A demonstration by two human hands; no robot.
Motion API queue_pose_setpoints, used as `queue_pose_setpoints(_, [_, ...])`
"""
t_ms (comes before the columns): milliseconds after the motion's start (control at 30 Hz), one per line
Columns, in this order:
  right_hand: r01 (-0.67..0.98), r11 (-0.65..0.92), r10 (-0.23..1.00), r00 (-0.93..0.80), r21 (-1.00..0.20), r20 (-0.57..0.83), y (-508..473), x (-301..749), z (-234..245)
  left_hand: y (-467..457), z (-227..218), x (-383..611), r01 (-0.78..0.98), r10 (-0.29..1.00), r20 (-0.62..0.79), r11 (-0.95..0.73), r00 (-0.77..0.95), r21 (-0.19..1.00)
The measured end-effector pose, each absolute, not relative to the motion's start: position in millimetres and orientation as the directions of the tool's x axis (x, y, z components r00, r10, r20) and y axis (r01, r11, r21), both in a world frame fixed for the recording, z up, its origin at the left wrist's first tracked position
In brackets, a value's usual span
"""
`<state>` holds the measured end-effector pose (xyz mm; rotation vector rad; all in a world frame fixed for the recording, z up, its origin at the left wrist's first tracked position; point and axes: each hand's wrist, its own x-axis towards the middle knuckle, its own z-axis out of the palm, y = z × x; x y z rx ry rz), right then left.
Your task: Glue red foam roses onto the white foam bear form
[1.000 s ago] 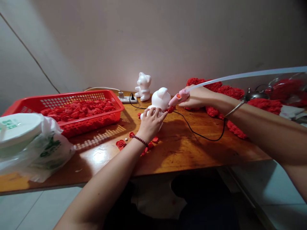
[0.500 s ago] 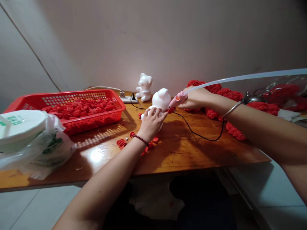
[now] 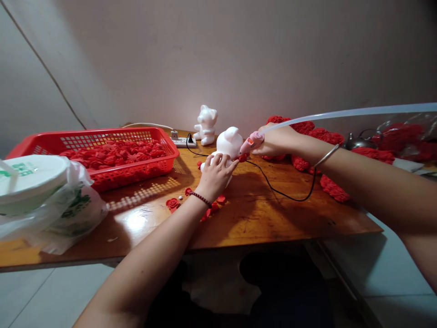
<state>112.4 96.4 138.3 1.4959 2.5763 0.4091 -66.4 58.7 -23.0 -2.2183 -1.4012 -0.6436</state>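
Observation:
My left hand (image 3: 215, 174) grips the body of a white foam bear (image 3: 228, 144) that stands on the wooden table (image 3: 246, 214). My right hand (image 3: 278, 140) is closed round a pink glue gun (image 3: 251, 141), its nozzle touching the bear's right side by a small red rose. A long translucent glue stick (image 3: 355, 112) juts from the gun's back toward the right. The gun's black cord (image 3: 283, 193) trails over the table. Several loose red roses (image 3: 172, 203) lie near my left wrist.
A red basket (image 3: 102, 177) of red roses sits at the left. Nearer me, a white lidded bowl in a plastic bag (image 3: 44, 200). A second white foam bear (image 3: 205, 124) and a power strip (image 3: 184, 142) stand by the wall. Red rose-covered shapes (image 3: 327, 136) lie at the right.
Hardly anything has moved; the glue gun's nozzle has dipped slightly lower against the bear, and the view has shifted a little.

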Motion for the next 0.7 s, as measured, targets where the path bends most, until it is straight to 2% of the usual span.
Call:
queue_pose_setpoints(300, [0.832,0.48,0.858,-0.511,0.279,0.047,96.8,114.0,142.6,59.9,-23.8,-67.0,0.912,0.709,0.598,-0.397,0.374,-0.1])
queue_pose_setpoints(600, [0.828,0.388,0.894,-0.445,0.404,0.055,100.0,110.9,143.2,61.7,-25.9,-67.5,0.911,0.695,0.612,-0.399,0.376,-0.106])
queue_pose_setpoints(700, [0.83,0.425,0.88,-0.472,0.36,0.049,100.1,112.9,143.3,61.5,-25.7,-67.7,0.912,0.693,0.615,-0.396,0.376,-0.11])
